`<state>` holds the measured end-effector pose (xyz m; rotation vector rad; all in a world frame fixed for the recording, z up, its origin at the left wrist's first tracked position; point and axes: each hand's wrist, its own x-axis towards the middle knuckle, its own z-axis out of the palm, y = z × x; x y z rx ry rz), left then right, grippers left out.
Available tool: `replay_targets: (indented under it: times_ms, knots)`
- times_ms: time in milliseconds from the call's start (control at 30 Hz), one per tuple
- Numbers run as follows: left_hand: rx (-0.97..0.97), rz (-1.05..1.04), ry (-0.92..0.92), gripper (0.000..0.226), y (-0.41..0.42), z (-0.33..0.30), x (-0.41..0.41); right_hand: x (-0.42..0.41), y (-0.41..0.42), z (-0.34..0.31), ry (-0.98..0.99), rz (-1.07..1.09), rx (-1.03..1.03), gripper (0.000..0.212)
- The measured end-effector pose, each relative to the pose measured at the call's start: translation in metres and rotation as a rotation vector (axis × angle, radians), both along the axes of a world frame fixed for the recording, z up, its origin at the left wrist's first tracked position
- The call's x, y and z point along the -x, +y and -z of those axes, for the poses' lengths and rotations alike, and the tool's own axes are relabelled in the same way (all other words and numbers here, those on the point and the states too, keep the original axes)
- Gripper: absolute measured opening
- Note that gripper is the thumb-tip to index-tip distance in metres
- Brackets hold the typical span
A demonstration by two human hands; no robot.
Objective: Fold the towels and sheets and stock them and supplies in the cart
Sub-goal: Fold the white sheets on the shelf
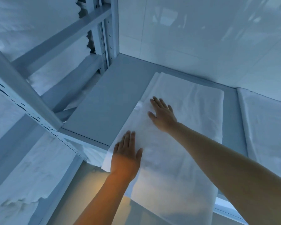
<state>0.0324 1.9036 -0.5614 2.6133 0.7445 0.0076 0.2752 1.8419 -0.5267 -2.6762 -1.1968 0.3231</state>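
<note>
Both flat hands, left hand point(126, 155), right hand point(163, 115), atop folded sheet point(185, 101)

Both forearms run out of the bottom and right edges. The near end of the folded sheet point(182, 120) hangs past the shelf point(104, 104) and is cut by the lower edge. A second white bundle point(266, 120) runs off the right side. Stacked linens point(26, 172) on the left are blurred and cropped.
</note>
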Motion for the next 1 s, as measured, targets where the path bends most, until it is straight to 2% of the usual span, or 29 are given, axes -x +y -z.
replay_targets:
  times_ms: [100,233,400,600,700,767,833,1000]
  knots:
    - [-0.023,-0.03,0.013,0.069,0.006,0.002,0.002,-0.014,0.053,0.0,0.012,-0.08,0.086,0.061]
    - [0.06,-0.091,-0.027,0.07,0.001,0.002,0.007,-0.03,0.074,0.012,0.011,-0.026,0.194,0.058]
    - [0.088,-0.12,-0.03,0.072,-0.008,0.002,0.015,-0.035,0.071,0.031,-0.052,0.005,0.123,0.064]
    - [0.113,-0.07,0.025,0.072,0.0,-0.011,0.019,-0.047,0.072,0.034,-0.013,0.017,0.041,0.066]
    - [-0.01,-0.116,0.15,0.061,0.005,-0.028,0.022,-0.047,0.064,0.031,0.019,0.119,-0.131,0.061]
    - [-0.053,-0.168,0.242,0.055,0.004,-0.038,0.019,-0.046,0.064,0.025,-0.06,0.227,-0.187,0.055]
    - [-0.02,-0.208,0.304,0.054,0.005,-0.043,0.014,-0.045,0.07,0.018,-0.11,0.311,-0.137,0.054]
    - [0.041,-0.262,0.41,0.058,0.005,-0.041,0.005,-0.054,0.091,0.007,0.02,0.539,0.007,0.055]
